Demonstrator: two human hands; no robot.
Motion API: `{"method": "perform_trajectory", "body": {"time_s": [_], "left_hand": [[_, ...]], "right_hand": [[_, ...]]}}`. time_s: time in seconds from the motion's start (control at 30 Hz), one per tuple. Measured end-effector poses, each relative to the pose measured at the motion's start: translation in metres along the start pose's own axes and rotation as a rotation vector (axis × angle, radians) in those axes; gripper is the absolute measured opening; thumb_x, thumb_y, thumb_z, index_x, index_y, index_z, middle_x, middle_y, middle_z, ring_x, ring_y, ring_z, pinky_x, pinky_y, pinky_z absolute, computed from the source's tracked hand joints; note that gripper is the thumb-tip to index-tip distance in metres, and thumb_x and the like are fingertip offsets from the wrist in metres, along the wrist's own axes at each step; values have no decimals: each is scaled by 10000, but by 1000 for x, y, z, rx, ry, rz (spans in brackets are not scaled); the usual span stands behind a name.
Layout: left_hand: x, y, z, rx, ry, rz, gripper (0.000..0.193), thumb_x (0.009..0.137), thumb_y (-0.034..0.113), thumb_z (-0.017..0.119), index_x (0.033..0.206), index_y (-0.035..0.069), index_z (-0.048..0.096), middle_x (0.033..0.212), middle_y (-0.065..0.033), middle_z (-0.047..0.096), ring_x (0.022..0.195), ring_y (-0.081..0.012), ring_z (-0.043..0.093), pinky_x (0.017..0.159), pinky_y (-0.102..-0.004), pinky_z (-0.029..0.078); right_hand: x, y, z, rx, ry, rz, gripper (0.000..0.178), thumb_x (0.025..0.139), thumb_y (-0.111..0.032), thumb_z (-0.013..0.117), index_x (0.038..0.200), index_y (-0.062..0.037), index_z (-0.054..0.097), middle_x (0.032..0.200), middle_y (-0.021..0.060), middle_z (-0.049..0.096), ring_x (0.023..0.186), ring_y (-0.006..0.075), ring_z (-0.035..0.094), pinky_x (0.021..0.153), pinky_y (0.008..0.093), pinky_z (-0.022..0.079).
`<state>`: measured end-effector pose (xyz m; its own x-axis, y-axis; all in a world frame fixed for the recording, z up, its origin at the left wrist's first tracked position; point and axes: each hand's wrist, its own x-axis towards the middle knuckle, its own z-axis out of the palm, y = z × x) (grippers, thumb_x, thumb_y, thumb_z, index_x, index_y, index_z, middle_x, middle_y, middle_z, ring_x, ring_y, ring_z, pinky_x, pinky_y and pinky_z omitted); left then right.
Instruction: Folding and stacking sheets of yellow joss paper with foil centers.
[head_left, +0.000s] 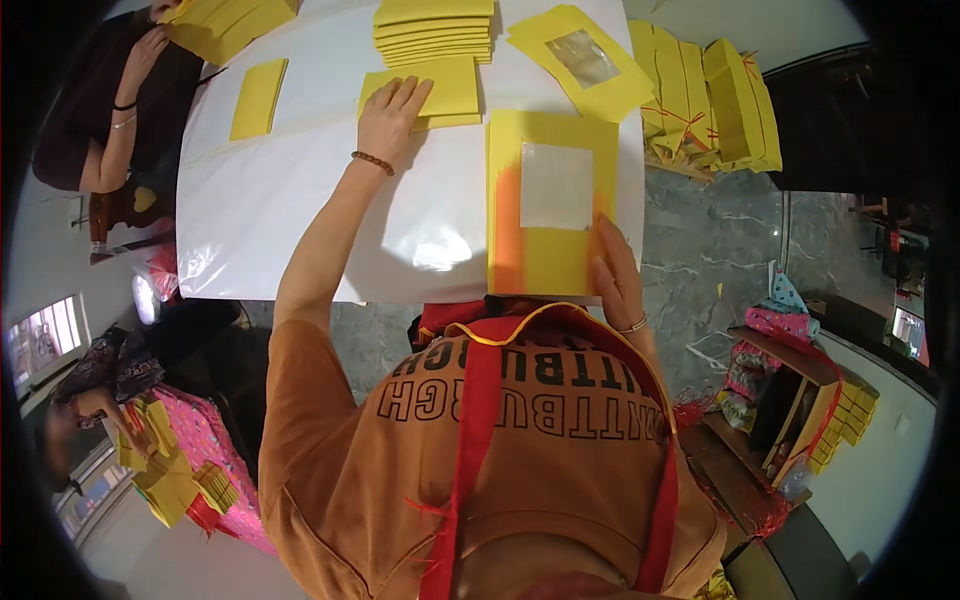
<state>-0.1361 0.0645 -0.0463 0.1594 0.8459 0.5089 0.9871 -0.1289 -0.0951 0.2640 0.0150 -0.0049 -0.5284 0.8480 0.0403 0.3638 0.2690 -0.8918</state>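
- The step in hand looks like sorting or squaring yellow paper pieces on the white-covered tabletop [270,215]; that is a judgement from how both hands are placed.
- The left hand [393,112] lies palm down with its fingers a little apart, on the left part of a folded yellow packet [455,88]; its thumb is hidden.
- That packet sits just on the near side of a neat pile of folded packets [433,28].
- The right hand [618,268] runs along the right edge of a flat yellow stack [550,252] bearing a pale rectangular panel; blur leaves me unable to tell whether it pinches the edge.
- This stack lies near the tabletop's near edge, right of centre; more panelled sheets [622,92] lie askew beyond it.
- The next move seems to call for evening that right edge, or separating one top sheet, with light fingertip pressure, while the left hand steadies its packet.
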Motion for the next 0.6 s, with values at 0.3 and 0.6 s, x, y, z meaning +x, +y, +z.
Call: {"method": "perform_trajectory", "body": {"time_s": [0.3,0.6], "left_hand": [[0,12,11,-22,-117,-67,575,726,101,586,1280,179,457,1224,-104,504,1120,-279,475,917,-401,385],[-8,21,27,-17,-215,-93,532,730,141,634,1240,177,486,1221,-99,484,1128,-267,447,912,-419,368]], "right_hand": [[-2,-1,5,-151,0,-3,402,884,-174,447,1250,-11,480,1387,160,359,1275,304,344,1047,368,239],[-3,1,5,-161,-14,-16,403,882,-175,457,1250,-12,477,1394,172,342,1268,311,348,1046,372,238]]}}
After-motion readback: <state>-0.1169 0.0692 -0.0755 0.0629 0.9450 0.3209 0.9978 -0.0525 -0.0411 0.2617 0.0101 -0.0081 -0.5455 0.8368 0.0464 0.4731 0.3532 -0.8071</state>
